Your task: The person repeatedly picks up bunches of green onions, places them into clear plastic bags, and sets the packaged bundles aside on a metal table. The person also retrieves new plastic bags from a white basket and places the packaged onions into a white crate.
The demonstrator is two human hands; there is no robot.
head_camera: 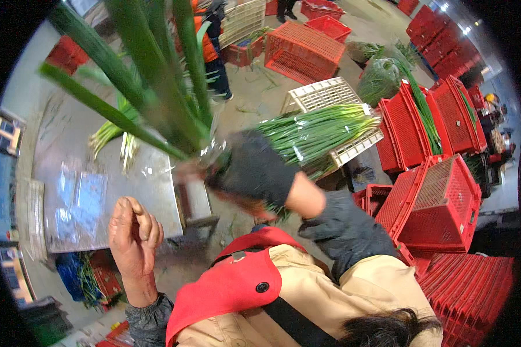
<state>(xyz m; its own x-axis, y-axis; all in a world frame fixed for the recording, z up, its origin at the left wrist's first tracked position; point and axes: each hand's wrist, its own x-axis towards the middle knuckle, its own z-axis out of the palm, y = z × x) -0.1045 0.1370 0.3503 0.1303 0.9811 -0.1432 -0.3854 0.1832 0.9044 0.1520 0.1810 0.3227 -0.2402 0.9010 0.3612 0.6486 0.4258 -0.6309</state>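
My right hand [254, 169], in a black glove or wrist cover and blurred, grips the lower end of a bunch of green onions [160, 99]. Its thick leaves rise close to the camera, and clear plastic film [215, 145] shines around its base. My bare left hand [134, 232] is raised over the near edge of a metal table [143, 204]. Its fingers are curled towards the thumb, with nothing visible in them. Loose green onions [108, 134] and clear plastic bags [82, 191] lie on the tabletop. Several wrapped green onion bunches [317, 130] rest on a cream plastic crate [343, 154] beyond my right hand.
Red plastic crates [438, 208] stand tilted and stacked along my right, some with green onions [423, 117] on them. An orange-red crate [304, 52] lies on the littered floor ahead. A person in dark trousers [217, 73] stands past the table. Large plastic bags of greens [380, 78] sit farther back.
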